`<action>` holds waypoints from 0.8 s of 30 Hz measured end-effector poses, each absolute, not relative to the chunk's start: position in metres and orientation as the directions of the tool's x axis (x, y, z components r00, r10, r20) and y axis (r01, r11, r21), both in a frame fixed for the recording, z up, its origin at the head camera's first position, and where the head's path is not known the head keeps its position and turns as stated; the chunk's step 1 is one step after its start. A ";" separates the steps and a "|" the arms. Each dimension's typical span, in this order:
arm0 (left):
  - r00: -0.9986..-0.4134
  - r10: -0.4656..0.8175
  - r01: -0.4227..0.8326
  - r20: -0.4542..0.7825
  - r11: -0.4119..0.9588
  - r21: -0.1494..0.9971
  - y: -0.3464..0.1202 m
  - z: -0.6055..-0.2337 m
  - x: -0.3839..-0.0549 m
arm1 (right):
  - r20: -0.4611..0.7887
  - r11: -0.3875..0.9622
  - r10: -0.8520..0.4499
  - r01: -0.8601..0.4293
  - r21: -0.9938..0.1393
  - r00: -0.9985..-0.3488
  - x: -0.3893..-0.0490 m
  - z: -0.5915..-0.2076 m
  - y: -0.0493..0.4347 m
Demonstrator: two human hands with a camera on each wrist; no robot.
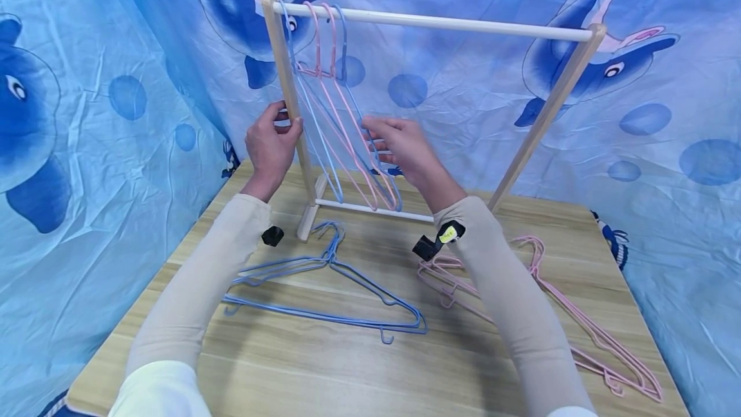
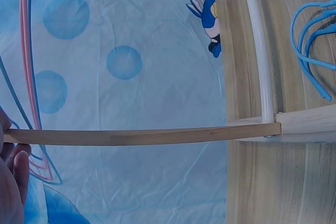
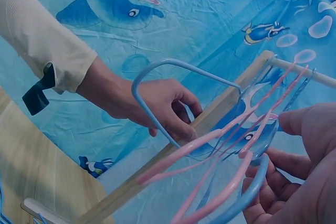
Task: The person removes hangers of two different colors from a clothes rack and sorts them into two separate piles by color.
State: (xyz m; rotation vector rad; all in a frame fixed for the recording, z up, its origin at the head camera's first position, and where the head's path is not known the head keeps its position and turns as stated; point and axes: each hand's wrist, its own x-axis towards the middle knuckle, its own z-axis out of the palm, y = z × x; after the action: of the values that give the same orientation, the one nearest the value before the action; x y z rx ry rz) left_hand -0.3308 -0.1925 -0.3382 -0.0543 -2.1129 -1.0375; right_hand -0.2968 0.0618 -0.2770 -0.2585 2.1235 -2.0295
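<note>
My left hand (image 1: pixel 273 147) holds the left wooden post (image 1: pixel 283 60) of a hanger rack between thumb and fingers. Two pink and two blue hangers hang from the rack's white top rod (image 1: pixel 440 20), bunched near that post. The nearer pink hanger (image 1: pixel 347 108) hangs beside the rightmost blue hanger (image 1: pixel 354 98). Against this blue hanger's right side my right hand (image 1: pixel 402 147) rests its fingers, loosely bent and spread. In the right wrist view, the fingertips (image 3: pixel 265 174) lie behind the hanger's edge, with the thumb apart above them.
Several blue hangers (image 1: pixel 341 319) lie stacked on the wooden table (image 1: pixel 301 372) in front of the rack. Pink hangers (image 1: pixel 602 333) lie at the right, partly under my right forearm. The rack's right post (image 1: pixel 541 124) leans beyond, before a blue patterned curtain (image 1: pixel 457 82).
</note>
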 end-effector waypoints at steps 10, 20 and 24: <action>-0.703 -0.277 0.352 0.655 0.664 0.659 -0.193 -0.340 -0.332 | 0.052 0.110 -0.236 -0.080 -0.991 -0.970 -0.300 -0.276 0.060; -0.711 -0.275 0.351 0.647 0.658 0.666 -0.192 -0.341 -0.333 | 0.072 0.155 -0.190 -0.103 -0.982 -0.979 -0.296 -0.268 0.062; -0.706 -0.277 0.347 0.652 0.666 0.660 -0.193 -0.340 -0.332 | 0.124 0.194 -0.157 -0.154 -0.969 -0.980 -0.295 -0.267 0.060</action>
State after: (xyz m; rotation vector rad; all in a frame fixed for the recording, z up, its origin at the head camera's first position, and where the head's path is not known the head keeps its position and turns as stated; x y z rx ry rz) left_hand -0.3323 -0.1927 -0.3403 -0.0540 -2.1130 -1.0400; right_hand -0.2946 0.0602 -0.2668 -0.3157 2.4250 -1.9682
